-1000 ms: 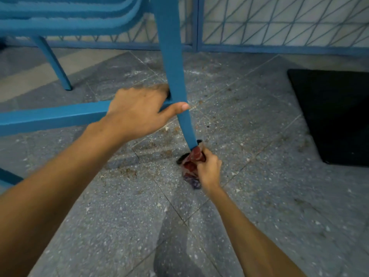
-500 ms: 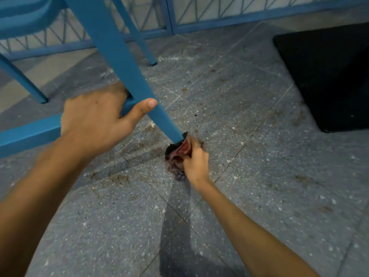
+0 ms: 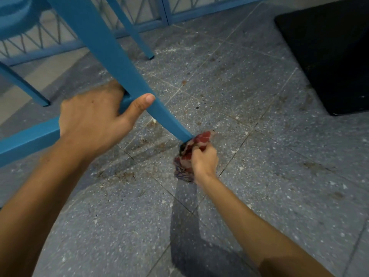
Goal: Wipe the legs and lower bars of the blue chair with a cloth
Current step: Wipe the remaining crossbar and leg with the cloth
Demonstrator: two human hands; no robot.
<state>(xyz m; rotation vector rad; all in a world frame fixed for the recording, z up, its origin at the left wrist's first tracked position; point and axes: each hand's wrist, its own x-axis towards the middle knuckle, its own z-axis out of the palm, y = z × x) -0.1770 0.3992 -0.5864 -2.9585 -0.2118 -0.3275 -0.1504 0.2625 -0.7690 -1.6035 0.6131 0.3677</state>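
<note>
Head view. Your left hand (image 3: 91,124) is clamped where the lower bar (image 3: 26,142) meets the near leg (image 3: 111,54) of the blue chair (image 3: 14,21), thumb hooked over the leg's face, the same hold as a second ago. The leg itself now slants far more across the picture than it did. The chair looks tipped toward you, though some of that slant may be your head rolling.

Down low, your right hand (image 3: 204,161) has its fingers curled tight round the red patterned cloth (image 3: 202,137), bunched against the foot of that leg. It has stayed at the foot while the leg swung, and a red flap now pokes out on the far side. My read is that you are finishing the bottom end of this one leg. The bar under your left hand and the other legs still look to be waiting.

Whether the foot touches the speckled floor (image 3: 269,176) I cannot tell, because the cloth hides it.

There is open tile to the right of the cloth. The black mat (image 3: 329,52) lies well apart, up right. A far leg (image 3: 137,37) stands behind and another leg (image 3: 24,86) to the left, with the blue railing (image 3: 199,12) beyond them. Slide up along the leg and your left thumb is the first thing in the way.
</note>
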